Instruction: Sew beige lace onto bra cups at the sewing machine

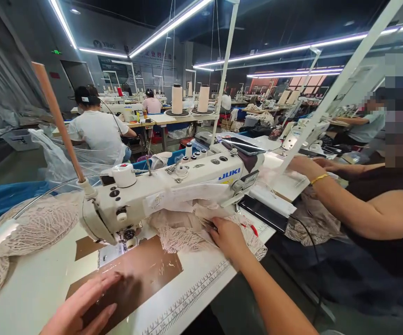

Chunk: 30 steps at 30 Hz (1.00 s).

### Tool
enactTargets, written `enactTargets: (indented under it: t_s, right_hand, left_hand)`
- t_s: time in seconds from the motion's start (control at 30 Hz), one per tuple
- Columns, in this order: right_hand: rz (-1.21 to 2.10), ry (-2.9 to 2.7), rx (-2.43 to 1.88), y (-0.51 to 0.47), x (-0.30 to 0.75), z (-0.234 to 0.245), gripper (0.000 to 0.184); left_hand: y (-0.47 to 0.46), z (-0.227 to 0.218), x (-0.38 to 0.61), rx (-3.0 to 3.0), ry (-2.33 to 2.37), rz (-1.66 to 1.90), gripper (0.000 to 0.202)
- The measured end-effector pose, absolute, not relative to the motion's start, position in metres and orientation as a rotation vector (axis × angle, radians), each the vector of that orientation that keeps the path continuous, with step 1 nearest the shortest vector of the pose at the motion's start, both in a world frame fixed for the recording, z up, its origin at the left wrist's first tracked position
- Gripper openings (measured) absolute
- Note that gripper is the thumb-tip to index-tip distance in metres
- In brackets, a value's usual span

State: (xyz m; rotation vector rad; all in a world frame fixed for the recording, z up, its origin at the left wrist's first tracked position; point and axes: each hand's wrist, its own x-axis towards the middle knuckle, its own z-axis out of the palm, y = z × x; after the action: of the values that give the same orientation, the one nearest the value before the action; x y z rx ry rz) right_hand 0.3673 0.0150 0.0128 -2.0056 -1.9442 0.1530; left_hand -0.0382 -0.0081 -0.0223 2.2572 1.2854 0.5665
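My left hand hovers low over the brown plate in front of the sewing machine, its fingers stretched out and holding nothing. To the right, my right hand is closed at the pale beige lace fabric bunched under the machine's arm. From its fingertips pokes a small dark pointed tool, whose exact kind I cannot make out. Under the needle, the metal throat plate shows with no cloth on it. A red item lies on the lace beside my right wrist.
More lace fabric is heaped at the left of the table. A printed ruler runs along the front edge. Thread cones stand behind the machine. At the right, a co-worker's arm reaches toward another machine. A black tray-like item sits between.
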Motion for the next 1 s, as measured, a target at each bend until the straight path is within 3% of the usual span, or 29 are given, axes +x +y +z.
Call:
enactTargets:
  t_s: [0.17, 0.27, 0.37, 0.47, 0.6, 0.87, 1.0]
  right_hand:
    - [0.187, -1.893, -1.765, -0.006, 0.375, 0.03, 0.014]
    - [0.292, -1.91, -1.487, -0.028, 0.355, 0.038, 0.014]
    - [0.486, -2.175, -1.274, -0.046, 0.321, 0.038, 0.015]
    - [0.786, -2.353, -1.074, -0.056, 0.297, 0.032, 0.014]
    - [1.231, -2.192, -0.848, -0.059, 0.298, 0.029, 0.015]
    - [1.396, -1.918, -0.929, -0.04, 0.289, 0.018, 0.031]
    - [1.439, -1.986, -0.894, -0.033, 0.259, 0.02, 0.036]
  left_hand:
    - [-0.013, 0.012, 0.035, 1.841, 1.111, 0.468, 0.039]
    - [-0.017, 0.022, 0.081, 1.405, 0.935, 0.559, 0.046]
    - [-0.02, 0.024, 0.116, 1.152, 0.808, 0.684, 0.053]
    - [-0.027, 0.023, 0.125, 1.054, 0.854, 0.702, 0.043]
    - [-0.048, 0.027, 0.092, 1.033, 0.864, 0.692, 0.033]
    - [-0.088, 0.044, -0.021, 0.526, 0.999, 1.042, 0.027]
    - [-0.085, 0.046, -0.069, 0.677, 1.309, 1.226, 0.025]
